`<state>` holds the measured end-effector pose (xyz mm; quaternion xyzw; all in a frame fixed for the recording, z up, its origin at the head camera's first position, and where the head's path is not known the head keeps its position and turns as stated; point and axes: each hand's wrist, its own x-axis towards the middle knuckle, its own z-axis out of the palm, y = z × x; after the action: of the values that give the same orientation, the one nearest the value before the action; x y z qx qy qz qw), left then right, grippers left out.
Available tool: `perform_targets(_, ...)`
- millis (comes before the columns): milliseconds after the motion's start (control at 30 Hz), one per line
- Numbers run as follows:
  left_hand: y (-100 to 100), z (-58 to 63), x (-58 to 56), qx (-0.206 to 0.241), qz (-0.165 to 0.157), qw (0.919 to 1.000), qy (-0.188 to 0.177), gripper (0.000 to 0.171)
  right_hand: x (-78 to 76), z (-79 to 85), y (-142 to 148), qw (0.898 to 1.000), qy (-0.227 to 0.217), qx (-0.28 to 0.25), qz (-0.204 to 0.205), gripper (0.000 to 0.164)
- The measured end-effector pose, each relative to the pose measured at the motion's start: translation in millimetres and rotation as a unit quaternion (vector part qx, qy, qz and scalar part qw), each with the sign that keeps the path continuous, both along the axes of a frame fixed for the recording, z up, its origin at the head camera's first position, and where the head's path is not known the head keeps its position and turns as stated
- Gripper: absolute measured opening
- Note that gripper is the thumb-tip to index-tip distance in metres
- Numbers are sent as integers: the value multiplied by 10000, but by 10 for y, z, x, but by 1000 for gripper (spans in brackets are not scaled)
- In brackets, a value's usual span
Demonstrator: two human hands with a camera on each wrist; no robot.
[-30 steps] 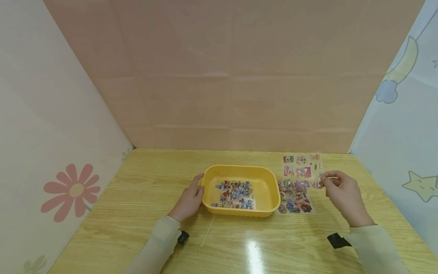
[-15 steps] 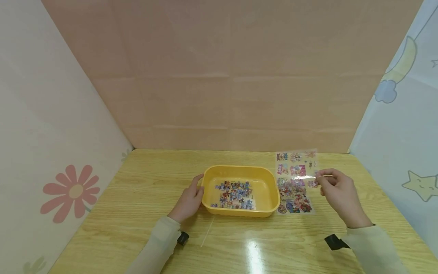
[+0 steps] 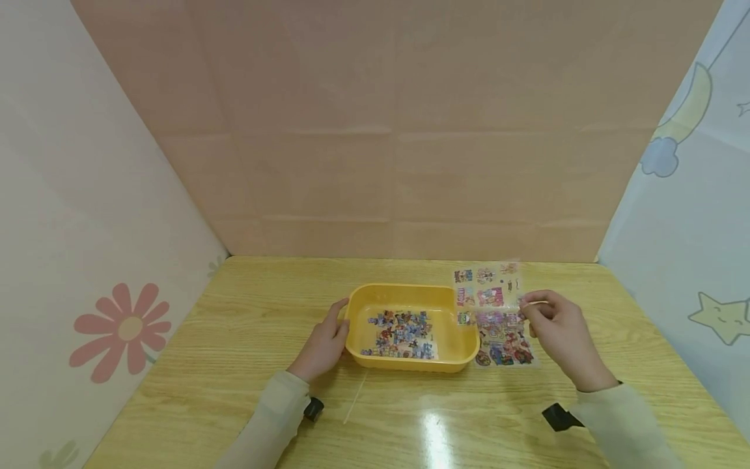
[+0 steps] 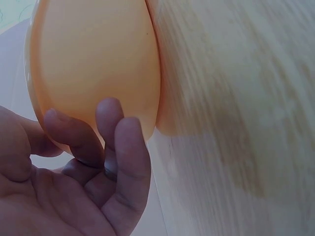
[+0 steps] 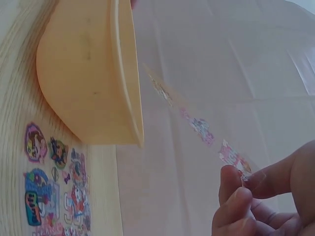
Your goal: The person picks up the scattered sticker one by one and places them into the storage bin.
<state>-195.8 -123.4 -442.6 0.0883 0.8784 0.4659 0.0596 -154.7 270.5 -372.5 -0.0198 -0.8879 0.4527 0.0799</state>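
A yellow plastic basin (image 3: 410, 366) sits on the wooden table, and my left hand (image 3: 321, 345) grips its left end. Close up in the left wrist view, the fingers (image 4: 130, 157) curl against the basin's outer wall at the rim. My right hand (image 3: 559, 335) pinches a clear sticker sheet (image 3: 489, 281) by its right edge between thumb and fingertips. That sheet is raised and slanted, its left part overlapping the basin's right rim in the head view. Inside the basin lies a sticker sheet (image 3: 404, 335) with blue figures. Another sticker sheet (image 3: 505, 350) lies on the table right of the basin.
The wooden table (image 3: 263, 306) runs back to a tan paper-covered wall (image 3: 392, 163). Pale printed walls stand at both sides, with a flower on the left and a star on the right. A thin pale strip (image 3: 354, 397) lies in front of the basin.
My right hand has moved left with the sticker sheet, from right of the basin to where the sheet overlaps its right rim. The left hand and the basin have stayed in place.
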Motion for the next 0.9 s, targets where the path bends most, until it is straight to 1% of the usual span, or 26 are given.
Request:
perform_targets(133, -5, -7, 1, 10, -47, 10000, 66, 49, -13, -21, -63, 9999, 31, 51, 88, 33)
perform_targets(267, -4, -5, 0, 39, -28, 10000, 31, 49, -26, -38, -118, 9998, -9, 51, 178, 31)
perform_targets(367, 2, -5, -3, 54, 17, 10000, -36, 49, -33, -52, -159, 9995, -11, -11, 317, 32)
perform_targets(500, 6, -11, -6, 72, 21, 10000, -41, 49, -42, -61, -213, 9987, -123, -117, 470, 34)
perform_targets(667, 5, -13, -5, 93, 23, 9999, -31, 49, -65, -76, -274, 9981, -296, -152, 528, 33)
perform_targets(900, -2, -17, -1, 83, 17, 10000, -39, 49, -98, -85, -343, 9973, -336, -90, 654, 32)
